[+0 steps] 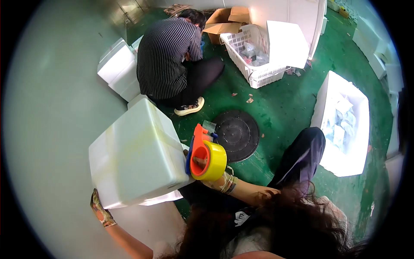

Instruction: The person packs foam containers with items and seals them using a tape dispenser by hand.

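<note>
A large white foam box [142, 146], with pale yellowish tape bands across it, is tilted at my left. My left hand [102, 210], in a patterned glove, grips its lower left corner. Against the box's right end, my right hand [221, 182] holds a tape dispenser [199, 144]. It has an orange and blue frame and a thick yellow tape roll [216, 162]. A finger shows inside the roll's core; the other fingers are partly hidden behind it.
A person [170, 56] in a striped top crouches ahead, near stacked foam boxes [118, 67]. Beyond the dispenser lies a round black disc [236, 134]. A white basket [263, 77] and a cardboard box [217, 26] stand farther back. An open foam box [360, 129] with bagged items sits at right.
</note>
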A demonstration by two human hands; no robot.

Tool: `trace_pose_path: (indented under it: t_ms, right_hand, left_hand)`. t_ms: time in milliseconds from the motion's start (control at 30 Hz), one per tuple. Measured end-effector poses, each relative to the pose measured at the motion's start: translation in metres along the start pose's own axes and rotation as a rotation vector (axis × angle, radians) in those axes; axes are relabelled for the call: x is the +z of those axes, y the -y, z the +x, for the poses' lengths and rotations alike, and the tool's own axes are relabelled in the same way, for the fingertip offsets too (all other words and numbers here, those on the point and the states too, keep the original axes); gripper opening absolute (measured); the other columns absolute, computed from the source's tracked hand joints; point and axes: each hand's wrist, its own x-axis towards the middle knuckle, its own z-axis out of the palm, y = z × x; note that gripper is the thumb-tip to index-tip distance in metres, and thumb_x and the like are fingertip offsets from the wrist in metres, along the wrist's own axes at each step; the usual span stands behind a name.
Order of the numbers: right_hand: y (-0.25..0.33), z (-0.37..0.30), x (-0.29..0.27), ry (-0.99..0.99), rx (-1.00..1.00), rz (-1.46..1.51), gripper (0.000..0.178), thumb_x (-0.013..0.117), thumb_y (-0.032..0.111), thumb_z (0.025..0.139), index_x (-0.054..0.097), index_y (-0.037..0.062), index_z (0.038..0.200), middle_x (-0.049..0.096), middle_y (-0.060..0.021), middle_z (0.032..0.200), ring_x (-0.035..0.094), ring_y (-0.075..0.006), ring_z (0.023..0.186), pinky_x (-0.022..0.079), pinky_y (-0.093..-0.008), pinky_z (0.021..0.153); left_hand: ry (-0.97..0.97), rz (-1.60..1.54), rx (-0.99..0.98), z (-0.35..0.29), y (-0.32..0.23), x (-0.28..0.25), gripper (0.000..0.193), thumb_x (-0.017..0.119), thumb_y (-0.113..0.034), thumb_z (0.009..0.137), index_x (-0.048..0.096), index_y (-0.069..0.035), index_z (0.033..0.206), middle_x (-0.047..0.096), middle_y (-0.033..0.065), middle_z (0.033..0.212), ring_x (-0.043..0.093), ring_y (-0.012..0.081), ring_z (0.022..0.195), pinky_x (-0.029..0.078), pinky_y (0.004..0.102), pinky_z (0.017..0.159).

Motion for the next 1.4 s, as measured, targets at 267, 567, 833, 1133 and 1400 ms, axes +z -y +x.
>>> trace_pose_path:
  t_ms: [267, 567, 833, 1133, 1400]
  right_hand:
    - [-0.003, 0.01, 0.002, -0.067, -0.205, -0.446, 0.048, 0.07, 0.011, 0.078, 0.051, 0.0079, 0.121, 0.058, -0.0038, 0.114, 0.053, -0.0171, 0.106, 0.041, -0.0304, 0.095]
    - [0.003, 0.006, 0.01, -0.068, 0.008, 0.142, 0.051, 0.07, 0.01, 0.077, 0.049, 0.0076, 0.124, 0.056, -0.0067, 0.12, 0.052, -0.0181, 0.11, 0.039, -0.0301, 0.097]
    - [0.002, 0.008, 0.005, -0.031, -0.016, -0.064, 0.05, 0.068, 0.011, 0.079, 0.049, 0.0098, 0.125, 0.053, -0.0073, 0.124, 0.051, -0.0201, 0.112, 0.039, -0.0315, 0.097]
    - [0.006, 0.001, 0.002, 0.107, -0.473, -0.933, 0.049, 0.066, 0.01, 0.081, 0.048, 0.0122, 0.126, 0.052, -0.008, 0.127, 0.05, -0.0229, 0.115, 0.039, -0.0331, 0.098]
    - [-0.007, -0.001, -0.002, 0.014, 0.084, -0.022, 0.04, 0.054, 0.007, 0.09, 0.044, 0.0112, 0.128, 0.048, -0.0033, 0.129, 0.048, -0.0134, 0.115, 0.041, -0.0287, 0.096]
  left_hand:
    - [-0.04, 0.118, 0.093, 0.0, 0.01, -0.009, 0.031, 0.041, -0.008, 0.091, 0.056, 0.004, 0.116, 0.06, 0.0167, 0.115, 0.059, 0.027, 0.102, 0.048, 0.0347, 0.089]
    - [-0.04, 0.097, 0.084, -0.008, 0.0, -0.003, 0.033, 0.043, -0.012, 0.092, 0.055, 0.006, 0.116, 0.059, 0.0179, 0.115, 0.06, 0.0272, 0.101, 0.047, 0.0334, 0.089]
    - [-0.087, -0.042, -0.054, -0.007, -0.005, 0.002, 0.036, 0.044, -0.018, 0.093, 0.056, 0.007, 0.115, 0.06, 0.0167, 0.114, 0.06, 0.0238, 0.098, 0.048, 0.0319, 0.085]
    - [-0.185, -0.003, 0.09, 0.0, 0.023, 0.004, 0.034, 0.043, -0.02, 0.094, 0.059, 0.007, 0.107, 0.064, 0.0133, 0.101, 0.062, 0.02, 0.085, 0.05, 0.0292, 0.072]
    - [-0.166, -0.045, 0.011, -0.006, 0.008, -0.003, 0.035, 0.049, -0.025, 0.091, 0.061, 0.004, 0.107, 0.064, 0.0116, 0.099, 0.06, 0.0196, 0.086, 0.047, 0.029, 0.077]
